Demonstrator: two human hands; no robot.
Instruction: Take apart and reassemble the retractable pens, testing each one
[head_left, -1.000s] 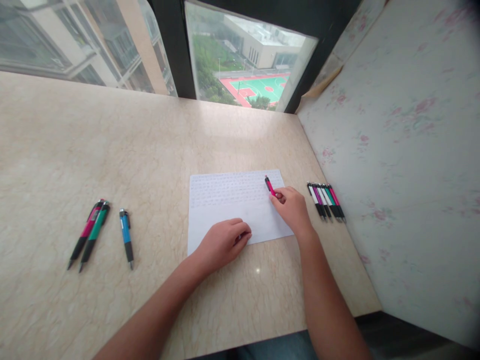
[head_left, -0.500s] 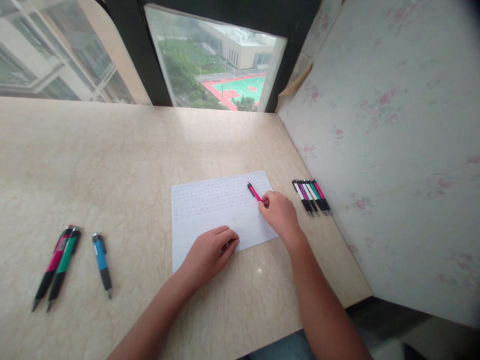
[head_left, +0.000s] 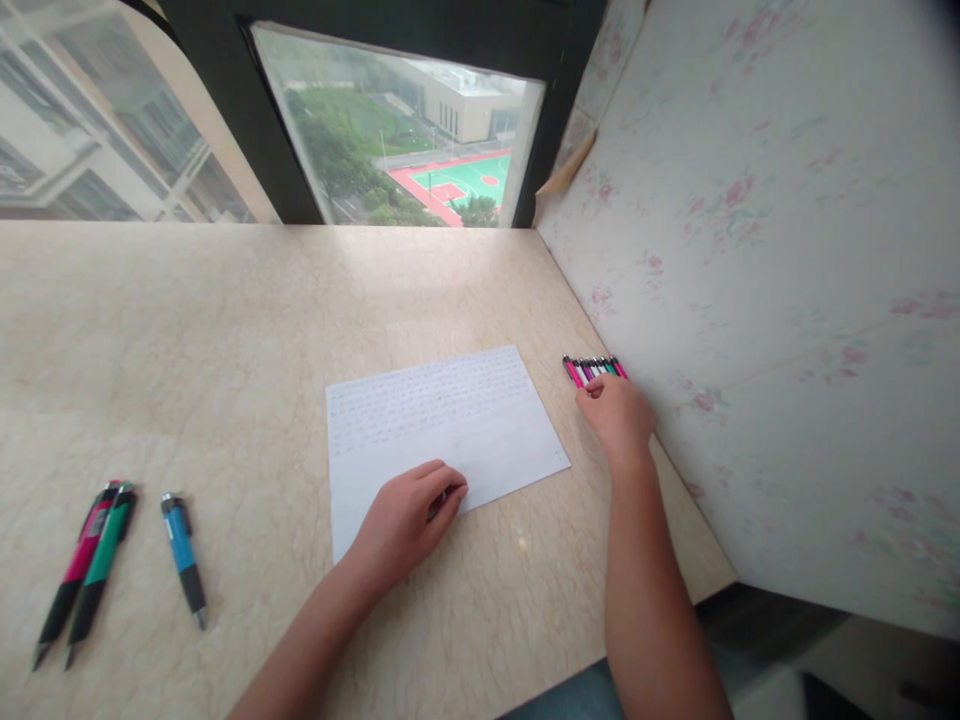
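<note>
A white sheet of paper (head_left: 480,440) with rows of faint handwriting lies on the stone-patterned counter. My left hand (head_left: 416,510) rests over its lower edge with curled fingers, thumb and fingertips together; whatever may be inside is hidden. Off the sheet's right side, my right hand (head_left: 619,410) pinches a pink pen (head_left: 572,372) whose black top end points away from me. This pen lies alongside a row of pens (head_left: 600,366) in white, purple, green and pink by the wall. My right hand covers the lower ends of the row.
On the left of the counter (head_left: 247,320) lie a pink pen (head_left: 82,555), a green pen (head_left: 105,560) and a separate blue pen (head_left: 182,555). Flowered wallpaper (head_left: 787,300) bounds the right side. A dark-framed window (head_left: 405,140) stands behind.
My right hand has carried the pink pen from above the paper rightward to the left end of the pen row. My left hand stays on the sheet. The view has shifted slightly.
</note>
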